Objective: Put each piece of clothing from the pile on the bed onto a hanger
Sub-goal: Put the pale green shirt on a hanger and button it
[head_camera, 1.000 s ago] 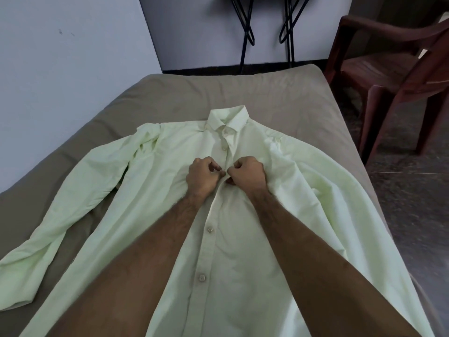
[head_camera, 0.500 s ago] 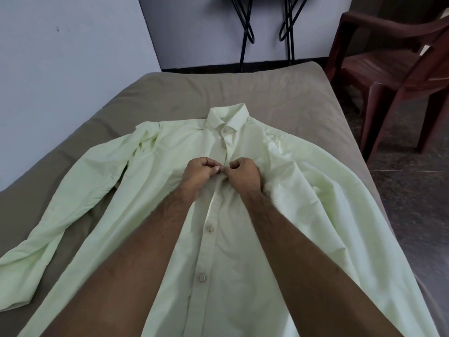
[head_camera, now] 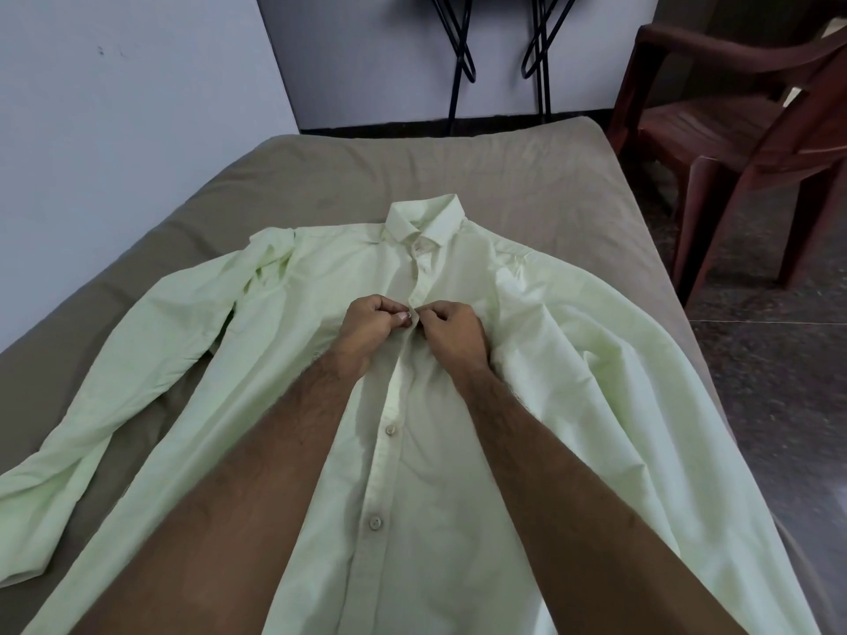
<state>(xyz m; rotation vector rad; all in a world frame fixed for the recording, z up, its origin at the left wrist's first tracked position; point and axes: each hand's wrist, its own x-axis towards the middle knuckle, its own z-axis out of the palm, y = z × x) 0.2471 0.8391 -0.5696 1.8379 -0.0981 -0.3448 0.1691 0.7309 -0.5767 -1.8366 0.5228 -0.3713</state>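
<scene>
Fingers (head_camera: 398, 316) of the left hand (head_camera: 366, 330) and right hand (head_camera: 453, 332) are curled together, pinching the placket of the pale green shirt (head_camera: 458, 451), which lies spread face-up on the bed (head_camera: 366, 171).

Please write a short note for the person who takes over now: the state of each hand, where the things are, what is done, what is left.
Left hand and right hand: each has a pinch grip on the shirt placket at chest height.
Shirt lies flat, front up, on the bed. Two lower buttons look closed.
Black hangers hang on the far wall.
Left: finish at the placket, then put the shirt on a hanger.
</scene>
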